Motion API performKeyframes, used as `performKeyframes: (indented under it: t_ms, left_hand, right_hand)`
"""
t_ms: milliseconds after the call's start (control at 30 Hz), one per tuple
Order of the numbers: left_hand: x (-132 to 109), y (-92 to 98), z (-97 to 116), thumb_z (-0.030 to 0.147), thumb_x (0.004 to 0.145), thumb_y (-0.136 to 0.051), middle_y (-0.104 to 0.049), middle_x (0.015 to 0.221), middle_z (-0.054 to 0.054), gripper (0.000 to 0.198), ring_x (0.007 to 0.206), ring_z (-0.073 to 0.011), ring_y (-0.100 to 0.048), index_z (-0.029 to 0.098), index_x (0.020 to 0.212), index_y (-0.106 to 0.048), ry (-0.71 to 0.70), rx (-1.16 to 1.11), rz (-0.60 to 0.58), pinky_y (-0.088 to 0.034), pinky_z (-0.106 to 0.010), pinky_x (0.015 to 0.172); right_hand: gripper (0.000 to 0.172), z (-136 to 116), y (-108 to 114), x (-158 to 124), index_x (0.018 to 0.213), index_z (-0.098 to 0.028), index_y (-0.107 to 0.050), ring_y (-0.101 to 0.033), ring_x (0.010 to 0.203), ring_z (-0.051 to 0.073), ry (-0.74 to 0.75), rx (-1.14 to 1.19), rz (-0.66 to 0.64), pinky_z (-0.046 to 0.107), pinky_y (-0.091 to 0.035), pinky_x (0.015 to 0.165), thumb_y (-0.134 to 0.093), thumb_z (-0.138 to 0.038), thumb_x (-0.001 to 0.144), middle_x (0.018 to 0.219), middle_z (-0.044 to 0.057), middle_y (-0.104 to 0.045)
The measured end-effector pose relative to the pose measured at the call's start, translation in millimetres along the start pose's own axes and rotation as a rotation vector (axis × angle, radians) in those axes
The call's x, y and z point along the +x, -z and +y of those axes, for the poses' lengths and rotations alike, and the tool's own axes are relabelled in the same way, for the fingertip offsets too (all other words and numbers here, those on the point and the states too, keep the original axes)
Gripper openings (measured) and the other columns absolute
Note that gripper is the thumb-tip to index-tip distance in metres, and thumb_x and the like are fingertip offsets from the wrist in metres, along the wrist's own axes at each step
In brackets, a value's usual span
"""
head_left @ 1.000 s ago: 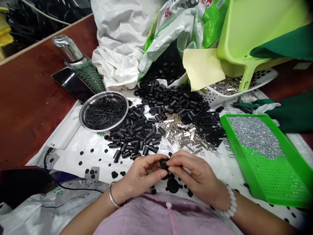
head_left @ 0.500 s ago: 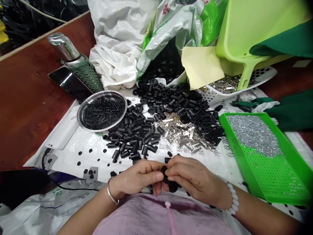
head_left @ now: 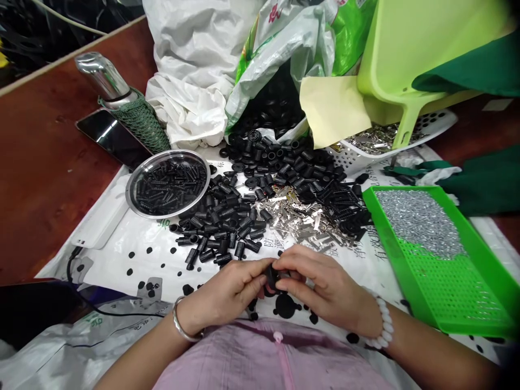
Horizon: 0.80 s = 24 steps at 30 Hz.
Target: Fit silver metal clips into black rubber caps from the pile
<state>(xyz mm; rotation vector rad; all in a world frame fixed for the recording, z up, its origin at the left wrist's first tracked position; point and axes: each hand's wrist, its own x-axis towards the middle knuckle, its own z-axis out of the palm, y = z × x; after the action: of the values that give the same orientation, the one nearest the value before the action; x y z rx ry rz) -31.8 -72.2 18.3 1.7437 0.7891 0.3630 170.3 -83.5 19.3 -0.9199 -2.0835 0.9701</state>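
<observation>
Close to my body, my left hand (head_left: 233, 290) and my right hand (head_left: 320, 290) meet over the white sheet. Between their fingertips is a small round black plastic part (head_left: 271, 276), pinched from both sides. My fingers hide much of it. Just beyond the hands lies a heap of short black plastic sleeves (head_left: 227, 222). Beside that heap, a pile of thin silver metal strips (head_left: 304, 216) is spread out, with ribbed black pieces (head_left: 341, 197) on its right.
A round steel dish (head_left: 134, 203) of black ribbed pieces stands left, by a white power bank (head_left: 101, 222) and a netted bottle (head_left: 134, 114). A green tray (head_left: 439, 292) of small silver pins lies right. Behind are a white perforated basket (head_left: 345, 154), a light-green dustpan (head_left: 406, 119) and sacks (head_left: 203, 49).
The black part has turned between my fingertips and both hands have shifted slightly. My right fingers have lifted and spread a little over it.
</observation>
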Motion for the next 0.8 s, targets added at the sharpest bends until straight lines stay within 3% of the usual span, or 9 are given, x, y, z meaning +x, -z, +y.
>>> performKeyframes:
  t_ms: [167, 367, 567, 633, 700, 800]
  left_hand:
    - [1, -1.7, -3, 0.025, 0.092, -0.037, -0.059, 0.075, -0.002, 0.03, 0.064, -0.0099, -0.054, 0.014, 0.111, -0.057, 0.065, -0.257, 0.024, -0.046, -0.02, 0.062]
    - [3, -10.1, -7, 0.033, 0.089, -0.045, -0.057, 0.065, -0.002, 0.035, 0.058, -0.0102, -0.053, 0.013, 0.116, -0.056, 0.075, -0.452, 0.058, -0.046, -0.021, 0.058]
    - [1, -19.5, -13, 0.035, 0.086, -0.052, -0.056, 0.064, 0.0, 0.054, 0.06, -0.0117, -0.055, 0.015, 0.132, -0.033, 0.085, -0.737, 0.095, -0.046, -0.023, 0.062]
    - [-1, -19.6, -12, 0.033, 0.087, -0.05, -0.056, 0.068, 0.0, 0.049, 0.063, -0.0114, -0.055, 0.016, 0.131, -0.035, 0.059, -0.66, 0.117, -0.045, -0.023, 0.063]
    - [-2, -17.8, -10, 0.031, 0.089, -0.047, -0.055, 0.07, 0.0, 0.036, 0.063, -0.0104, -0.052, 0.016, 0.122, -0.045, 0.017, -0.447, 0.162, -0.043, -0.021, 0.062]
    - [-2, -14.2, -6, 0.026, 0.09, -0.042, -0.05, 0.061, 0.002, 0.022, 0.055, -0.0083, -0.045, 0.015, 0.085, -0.06, -0.077, -0.026, 0.209, -0.038, -0.019, 0.055]
  right_hand:
    - [0.044, -2, 6, -3, 0.124, -0.015, -0.043, -0.052, 0.088, 0.018, 0.023, -0.043, -0.077, 0.031, -0.048, 0.072, -0.057, -0.032, 0.085, 0.103, 0.011, -0.05]
    - [0.029, -4, 1, -1, 0.113, -0.017, -0.048, -0.054, 0.084, 0.017, 0.017, -0.105, -0.044, 0.031, -0.051, 0.071, -0.05, -0.032, 0.089, 0.104, 0.011, -0.049]
    - [0.033, -8, 2, 2, 0.119, -0.017, -0.042, -0.051, 0.103, 0.02, 0.165, -0.088, -0.057, 0.032, -0.049, 0.084, -0.051, -0.021, 0.088, 0.114, 0.013, -0.048]
    - [0.034, -7, 2, 2, 0.12, -0.017, -0.042, -0.052, 0.101, 0.019, 0.157, -0.078, -0.063, 0.032, -0.049, 0.083, -0.052, -0.019, 0.087, 0.114, 0.013, -0.048]
    - [0.035, -5, 1, 2, 0.121, -0.017, -0.043, -0.053, 0.096, 0.018, 0.132, -0.071, -0.048, 0.031, -0.05, 0.079, -0.052, -0.019, 0.087, 0.111, 0.012, -0.048]
    - [0.034, -5, 0, 3, 0.12, -0.017, -0.045, -0.053, 0.089, 0.018, 0.121, -0.085, 0.006, 0.03, -0.051, 0.073, -0.051, -0.019, 0.087, 0.103, 0.011, -0.049]
